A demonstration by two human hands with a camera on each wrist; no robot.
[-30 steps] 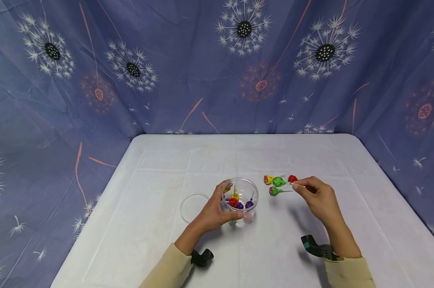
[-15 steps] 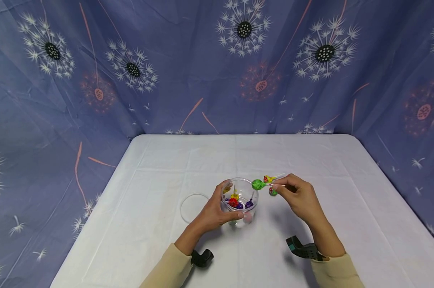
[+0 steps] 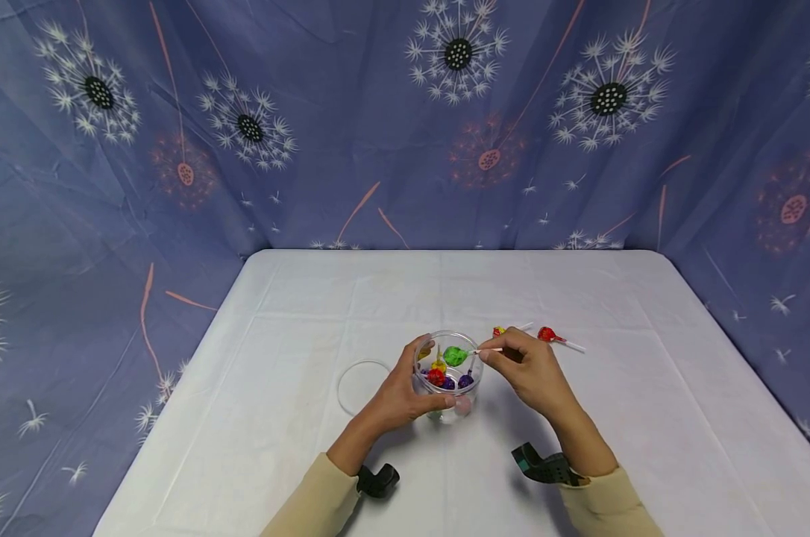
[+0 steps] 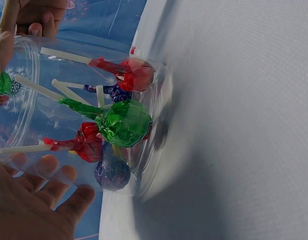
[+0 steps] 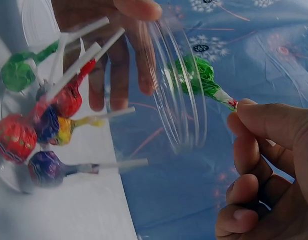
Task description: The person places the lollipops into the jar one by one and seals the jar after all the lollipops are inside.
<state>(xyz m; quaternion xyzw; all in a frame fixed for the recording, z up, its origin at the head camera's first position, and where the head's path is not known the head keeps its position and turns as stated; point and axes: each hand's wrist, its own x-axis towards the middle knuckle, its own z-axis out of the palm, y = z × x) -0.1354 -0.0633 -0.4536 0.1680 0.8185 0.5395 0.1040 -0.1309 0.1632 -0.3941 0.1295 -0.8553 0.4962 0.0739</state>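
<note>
A clear plastic jar [image 3: 447, 397] stands on the table, my left hand [image 3: 400, 395] curled around its near left side. Inside it lie several wrapped lollipops; the left wrist view shows a green lollipop [image 4: 124, 122] and a red lollipop [image 4: 136, 75] among them, heads down and sticks up. With thumb and forefinger, my right hand [image 3: 529, 369] pinches another green lollipop [image 5: 196, 75] near the stick. That lollipop's head is at the jar's mouth, seen through the rim in the right wrist view.
A red lollipop [image 3: 547, 334] lies on the white table [image 3: 297, 298] right of the jar. Beside it, a yellow lollipop [image 3: 500, 330] is partly hidden by my right hand. Left of the jar lies a clear round lid [image 3: 340, 388]. A patterned curtain [image 3: 351, 149] hangs behind the table.
My right hand has lifted the green lollipop from the group on the table and carried it left to the jar's mouth. The left hand and jar have stayed put.
</note>
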